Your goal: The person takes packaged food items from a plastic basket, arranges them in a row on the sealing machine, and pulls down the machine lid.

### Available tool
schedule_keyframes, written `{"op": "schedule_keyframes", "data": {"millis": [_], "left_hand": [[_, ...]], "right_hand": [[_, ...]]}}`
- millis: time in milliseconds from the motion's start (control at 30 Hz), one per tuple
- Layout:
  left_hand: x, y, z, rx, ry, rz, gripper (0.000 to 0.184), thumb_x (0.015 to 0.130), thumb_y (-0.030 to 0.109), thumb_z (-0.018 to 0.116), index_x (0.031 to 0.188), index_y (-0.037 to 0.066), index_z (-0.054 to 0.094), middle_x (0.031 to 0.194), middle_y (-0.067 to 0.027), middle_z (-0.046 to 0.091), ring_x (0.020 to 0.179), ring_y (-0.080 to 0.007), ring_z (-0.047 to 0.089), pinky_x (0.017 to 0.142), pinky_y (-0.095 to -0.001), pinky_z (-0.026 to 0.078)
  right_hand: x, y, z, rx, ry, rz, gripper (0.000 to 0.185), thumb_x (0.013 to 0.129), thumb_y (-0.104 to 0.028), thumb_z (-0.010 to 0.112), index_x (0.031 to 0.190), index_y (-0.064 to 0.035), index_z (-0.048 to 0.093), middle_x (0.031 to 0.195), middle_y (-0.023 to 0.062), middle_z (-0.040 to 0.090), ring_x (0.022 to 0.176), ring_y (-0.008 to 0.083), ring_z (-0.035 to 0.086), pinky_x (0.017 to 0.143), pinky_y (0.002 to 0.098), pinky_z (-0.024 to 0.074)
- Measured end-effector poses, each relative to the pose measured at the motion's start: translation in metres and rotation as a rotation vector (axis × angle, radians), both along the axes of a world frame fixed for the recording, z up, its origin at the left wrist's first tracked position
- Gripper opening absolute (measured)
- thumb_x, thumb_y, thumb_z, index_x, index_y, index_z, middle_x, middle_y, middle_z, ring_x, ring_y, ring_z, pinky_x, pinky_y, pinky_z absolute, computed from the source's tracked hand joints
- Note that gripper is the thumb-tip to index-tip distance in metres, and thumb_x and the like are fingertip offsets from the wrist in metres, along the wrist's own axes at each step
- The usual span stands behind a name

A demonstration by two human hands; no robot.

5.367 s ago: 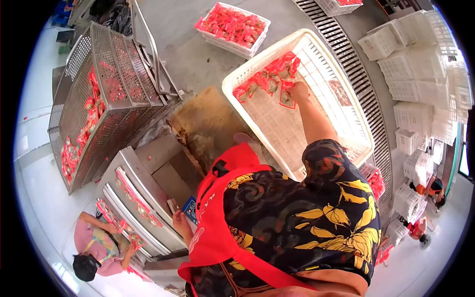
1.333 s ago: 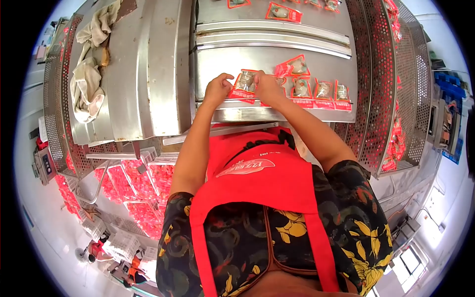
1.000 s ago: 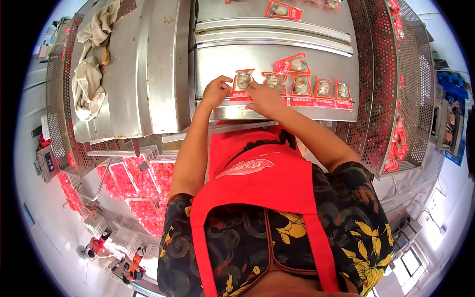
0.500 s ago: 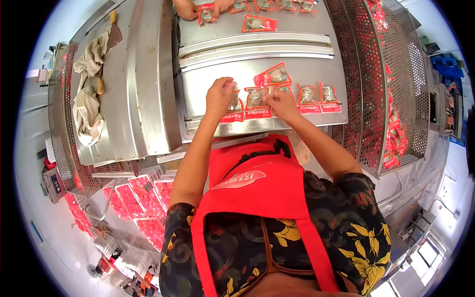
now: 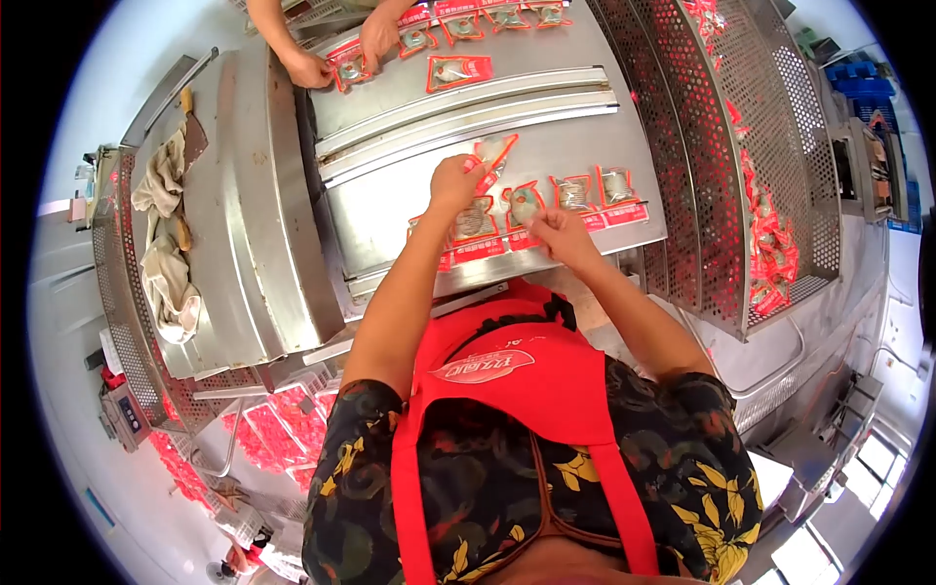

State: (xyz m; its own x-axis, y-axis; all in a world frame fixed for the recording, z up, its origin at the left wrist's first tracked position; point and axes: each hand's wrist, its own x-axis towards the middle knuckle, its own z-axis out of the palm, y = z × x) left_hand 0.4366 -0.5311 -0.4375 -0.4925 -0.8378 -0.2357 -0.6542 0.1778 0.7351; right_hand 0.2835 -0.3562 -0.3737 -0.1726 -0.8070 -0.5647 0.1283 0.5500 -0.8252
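My left hand (image 5: 456,182) is closed on a red-edged clear packet (image 5: 494,161), lifted at a tilt above the steel work surface (image 5: 375,219). My right hand (image 5: 564,235) has its fingers pinched at the edge of a packet (image 5: 524,204) in the row along the near edge. Two more packets, one of them a ribbed-looking packet (image 5: 573,192), lie to the right of it. Another packet (image 5: 475,220) lies to its left, partly behind my left forearm.
Across metal rails (image 5: 468,117), a co-worker's hands (image 5: 378,39) touch packets in a far row. One loose packet (image 5: 459,71) lies there. A perforated metal bin (image 5: 795,146) stands right. Cloths (image 5: 168,283) lie on the left steel surface, with crates of red packets (image 5: 283,429) below.
My left hand has taken hold of the loose packet and tilted it up. The view has shifted, moving the table left. More of the co-worker's arms shows.
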Motion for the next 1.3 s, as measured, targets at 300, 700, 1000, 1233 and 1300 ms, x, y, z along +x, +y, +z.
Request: {"op": "schedule_keyframes", "data": {"millis": [300,700,1000,1233,1300], "left_hand": [[0.115,0.053,0.070,-0.114,-0.027,0.238,0.026,0.084,0.028,0.071,0.092,0.004,0.067,0.077,-0.0122,0.067,0.070,-0.0253,0.061,0.063,-0.0350,0.047],[0.214,0.057,0.017,0.179,0.408,0.618,0.041,0.097,0.033,0.048,0.086,-0.003,0.064,0.069,-0.0081,0.061,0.066,-0.0154,0.055,0.064,-0.0318,0.044],[0.234,0.057,-0.017,0.579,0.446,0.642,0.015,0.086,0.012,0.061,0.076,0.003,0.067,0.068,0.0018,0.061,0.060,-0.0047,0.050,0.055,-0.0222,0.038],[0.230,0.048,-0.001,0.699,0.337,0.740,0.018,0.086,0.018,0.062,0.080,0.003,0.070,0.069,-0.0034,0.066,0.063,-0.0105,0.061,0.056,-0.0255,0.044],[0.237,0.048,-0.018,0.625,0.245,0.710,0.020,0.086,0.020,0.062,0.083,0.003,0.072,0.070,-0.0067,0.068,0.065,-0.0146,0.065,0.058,-0.0284,0.047]], "right_hand": [[0.086,-0.108,-0.010,0.051,-0.183,0.136,0.033,0.085,-0.033,0.072,0.088,-0.0014,0.064,0.075,0.0054,0.066,0.048,0.0062,0.050,0.040,0.0217,0.0360],[0.192,-0.146,-0.052,0.122,-0.200,0.338,0.018,0.082,-0.007,0.069,0.097,0.0004,0.061,0.072,0.0080,0.064,0.053,0.0118,0.057,0.041,0.0232,0.0394],[0.199,-0.157,-0.054,0.184,0.096,0.421,0.016,0.083,-0.005,0.065,0.094,0.0058,0.064,0.073,0.0120,0.065,0.050,0.0144,0.058,0.037,0.0250,0.0374],[0.209,-0.165,-0.077,0.239,0.092,0.530,0.007,0.076,0.002,0.067,0.081,0.0041,0.063,0.060,0.0101,0.061,0.042,0.0134,0.052,0.034,0.0272,0.0338],[0.206,-0.162,-0.079,0.170,0.136,0.470,0.009,0.073,0.003,0.067,0.077,0.0024,0.060,0.062,0.0132,0.062,0.046,0.0197,0.056,0.039,0.0321,0.0400]]}}
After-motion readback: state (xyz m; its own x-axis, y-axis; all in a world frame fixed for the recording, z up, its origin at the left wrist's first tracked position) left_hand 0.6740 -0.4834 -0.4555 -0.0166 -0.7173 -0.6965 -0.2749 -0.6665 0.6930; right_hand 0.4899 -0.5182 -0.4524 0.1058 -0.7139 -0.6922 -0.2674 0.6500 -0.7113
